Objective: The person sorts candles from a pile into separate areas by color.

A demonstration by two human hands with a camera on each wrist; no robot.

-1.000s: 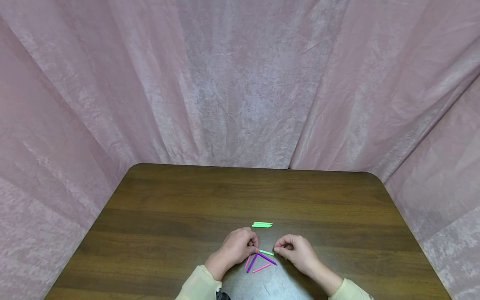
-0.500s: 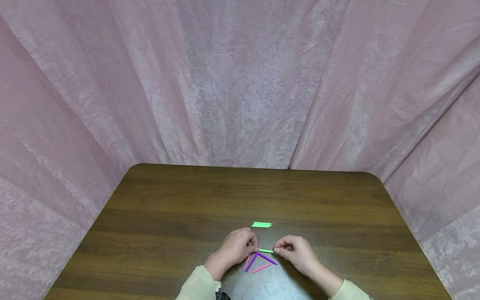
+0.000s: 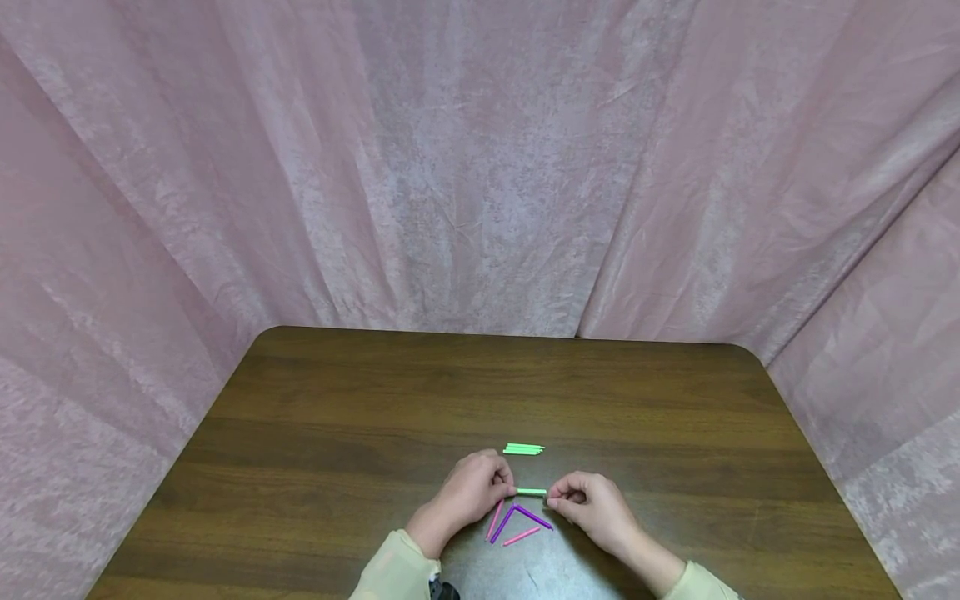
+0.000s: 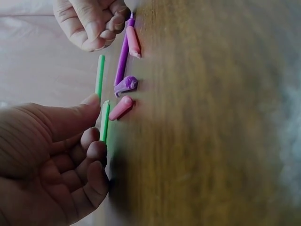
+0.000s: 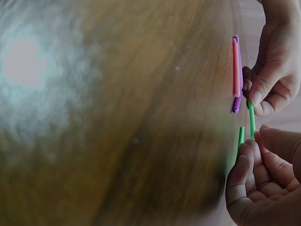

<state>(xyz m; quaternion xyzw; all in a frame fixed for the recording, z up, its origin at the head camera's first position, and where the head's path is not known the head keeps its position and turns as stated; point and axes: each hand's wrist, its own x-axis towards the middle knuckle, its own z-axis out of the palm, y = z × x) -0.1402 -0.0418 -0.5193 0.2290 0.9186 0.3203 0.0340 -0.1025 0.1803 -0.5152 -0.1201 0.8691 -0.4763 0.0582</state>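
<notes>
My left hand (image 3: 471, 492) pinches one end of a slim, candle-like green stick (image 3: 531, 492) between thumb and forefinger. It points right, raised off the table in the left wrist view. My right hand (image 3: 596, 507) has its bent fingertips right at the stick's other end; in the left wrist view a small gap shows there. Below the hands, two purple sticks (image 3: 535, 517) meet in an upside-down V. One pink stick (image 3: 494, 520) lies left of the V, another pink stick (image 3: 521, 537) at its lower right.
Several green sticks (image 3: 523, 449) lie side by side beyond the hands; in both wrist views these green sticks (image 4: 104, 122) are partly hidden by fingers. The brown wooden table (image 3: 375, 392) has rounded far corners, with pink curtains (image 3: 480, 167) behind and at both sides.
The green stick has swung from slanting beside the purple V to level and moved farther away. My left hand has shifted slightly away with it; the right hand has hardly moved.
</notes>
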